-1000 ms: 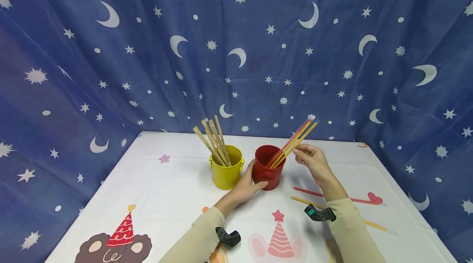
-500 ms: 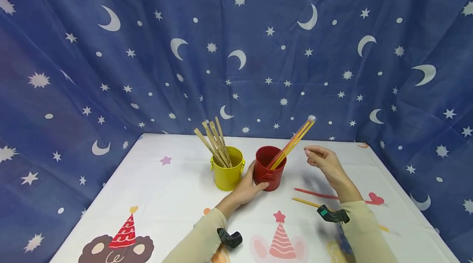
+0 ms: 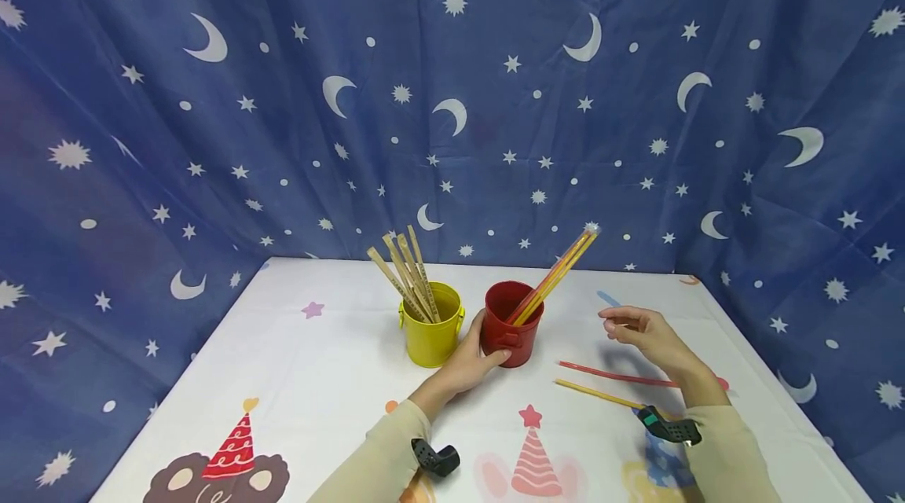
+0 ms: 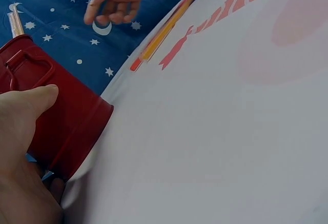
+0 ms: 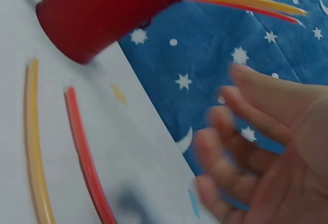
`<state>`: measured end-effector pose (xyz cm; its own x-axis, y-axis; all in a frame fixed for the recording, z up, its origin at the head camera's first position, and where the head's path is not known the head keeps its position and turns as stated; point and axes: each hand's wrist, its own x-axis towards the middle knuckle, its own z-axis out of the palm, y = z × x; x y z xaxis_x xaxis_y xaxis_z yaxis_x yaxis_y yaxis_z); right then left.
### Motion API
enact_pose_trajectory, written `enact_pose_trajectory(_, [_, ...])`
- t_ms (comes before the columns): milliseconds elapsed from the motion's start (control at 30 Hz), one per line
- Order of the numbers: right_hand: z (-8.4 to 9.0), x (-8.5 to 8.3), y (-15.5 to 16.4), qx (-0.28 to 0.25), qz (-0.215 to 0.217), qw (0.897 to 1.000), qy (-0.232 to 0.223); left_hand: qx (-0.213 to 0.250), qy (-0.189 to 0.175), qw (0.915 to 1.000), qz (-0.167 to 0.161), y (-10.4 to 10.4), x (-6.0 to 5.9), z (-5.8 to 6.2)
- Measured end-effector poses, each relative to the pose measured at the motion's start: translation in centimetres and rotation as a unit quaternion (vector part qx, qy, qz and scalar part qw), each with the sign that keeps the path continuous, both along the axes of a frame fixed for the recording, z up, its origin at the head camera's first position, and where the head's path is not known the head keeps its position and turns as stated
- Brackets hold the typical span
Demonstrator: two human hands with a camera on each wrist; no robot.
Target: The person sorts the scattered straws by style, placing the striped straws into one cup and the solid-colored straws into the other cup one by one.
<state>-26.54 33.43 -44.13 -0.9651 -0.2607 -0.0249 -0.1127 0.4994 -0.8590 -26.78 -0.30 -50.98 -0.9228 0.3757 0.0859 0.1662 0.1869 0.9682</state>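
The left hand (image 3: pixel 470 361) holds the side of the red bucket (image 3: pixel 511 322), with the thumb (image 4: pixel 31 98) pressed on its wall. It is in the same spot as a second ago. The red bucket stands on the table (image 3: pixel 318 377), just beside the yellow bucket (image 3: pixel 433 324). The two buckets have not moved.

The right hand (image 3: pixel 646 332) has changed. A second ago it pinched the straws in the red bucket. Now it has let go and has moved away to the right and lower down. Its fingers (image 5: pixel 241 147) are loose and a little bent, and it holds nothing. It hovers above the table, over the two loose straws.

The bunch of red and yellow straws (image 3: pixel 558 275) leans out of the red bucket toward the right, alone now, with no hand on it. The wooden sticks (image 3: pixel 406 275) stand in the yellow bucket as before.

One red straw (image 3: pixel 615 375) and one yellow straw (image 3: pixel 597 393) lie flat on the table, right of the red bucket, close together. They lie where they were before.
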Motion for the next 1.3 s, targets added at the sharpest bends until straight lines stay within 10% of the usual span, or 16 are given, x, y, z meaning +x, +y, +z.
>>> enact_pose_trajectory(300, [-1.6, -0.7, 0.5, 0.072, 0.118, 0.989, -0.054, -0.005, 0.004, 1.0000, 0.002, -0.5, -0.2, 0.4])
enact_pose_trajectory(1300, [-2.8, -0.5, 0.6, 0.145, 0.063, 0.987, -0.034, 0.004, -0.006, 1.0000, 0.002, -0.2, 0.1, 0.2])
